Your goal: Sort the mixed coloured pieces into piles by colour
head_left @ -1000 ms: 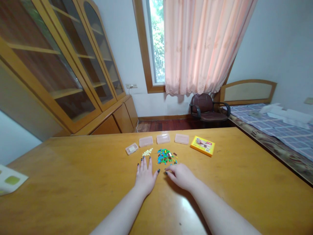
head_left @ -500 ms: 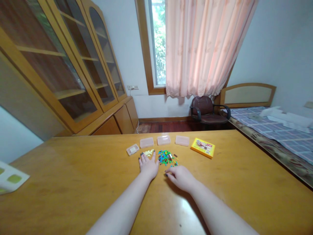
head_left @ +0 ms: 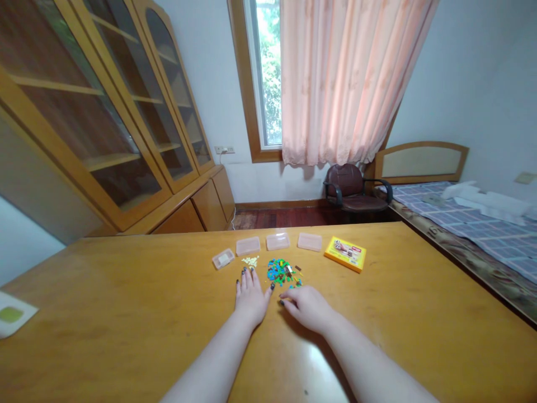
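Observation:
My left hand [head_left: 250, 299] lies palm down on the table with its fingers spread, holding nothing. Its fingertips rest just short of a small group of cream toy bricks [head_left: 251, 261]. My right hand [head_left: 309, 305] is curled low over the table, thumb and index finger brought close together; whether a small piece is between them cannot be made out. Past both hands lies a loose pile of small blue, green, brown and yellow toy bricks [head_left: 277, 271]. A few strays, among them a brown brick [head_left: 298, 267], lie at the pile's right side.
Behind the bricks stand several shallow clear plastic boxes, including a left one [head_left: 222, 258] holding something pale and a middle one [head_left: 277, 241]. To the right lies a yellow picture box [head_left: 345, 254]. The wooden table [head_left: 126, 313] ends before a chair [head_left: 350, 187] and a bed.
My left hand has drawn back toward me, away from the cream bricks, uncovering them. My right hand has hardly moved. The whole view has shifted slightly.

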The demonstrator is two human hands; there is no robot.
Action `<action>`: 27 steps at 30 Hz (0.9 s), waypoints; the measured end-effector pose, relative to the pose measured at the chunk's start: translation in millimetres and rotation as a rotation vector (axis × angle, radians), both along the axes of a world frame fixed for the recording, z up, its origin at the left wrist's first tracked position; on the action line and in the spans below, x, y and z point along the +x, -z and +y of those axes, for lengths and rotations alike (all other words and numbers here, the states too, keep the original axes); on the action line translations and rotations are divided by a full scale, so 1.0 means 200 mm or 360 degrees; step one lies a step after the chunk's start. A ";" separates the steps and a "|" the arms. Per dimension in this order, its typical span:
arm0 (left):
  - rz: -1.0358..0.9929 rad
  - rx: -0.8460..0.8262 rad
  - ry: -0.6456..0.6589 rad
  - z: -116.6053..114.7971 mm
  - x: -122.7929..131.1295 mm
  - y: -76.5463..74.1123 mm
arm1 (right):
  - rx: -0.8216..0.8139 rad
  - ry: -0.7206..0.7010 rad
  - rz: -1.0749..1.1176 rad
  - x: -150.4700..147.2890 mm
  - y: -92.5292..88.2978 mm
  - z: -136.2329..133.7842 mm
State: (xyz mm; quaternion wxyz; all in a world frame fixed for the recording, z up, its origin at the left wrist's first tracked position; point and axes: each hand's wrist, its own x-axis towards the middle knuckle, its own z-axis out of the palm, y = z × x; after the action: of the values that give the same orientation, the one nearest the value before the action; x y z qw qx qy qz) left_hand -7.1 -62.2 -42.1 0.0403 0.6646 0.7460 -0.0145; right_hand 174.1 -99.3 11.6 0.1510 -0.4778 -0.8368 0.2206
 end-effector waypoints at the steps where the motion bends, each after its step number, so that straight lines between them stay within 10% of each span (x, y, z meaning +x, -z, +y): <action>1: 0.0007 -0.0027 0.0028 -0.03 0.01 0.01 | -0.0001 -0.0004 0.0001 0.00 0.00 0.00; 27: -0.0112 0.0171 0.0347 0.17 -0.05 -0.01 | -0.0036 0.0017 0.0031 0.01 0.01 0.02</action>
State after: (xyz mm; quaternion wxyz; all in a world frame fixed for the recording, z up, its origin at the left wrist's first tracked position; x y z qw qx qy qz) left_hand -17.4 -29.1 -39.9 0.0291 0.7431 0.6671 0.0444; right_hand 175.7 -95.8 10.0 0.1548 -0.4817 -0.8303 0.2337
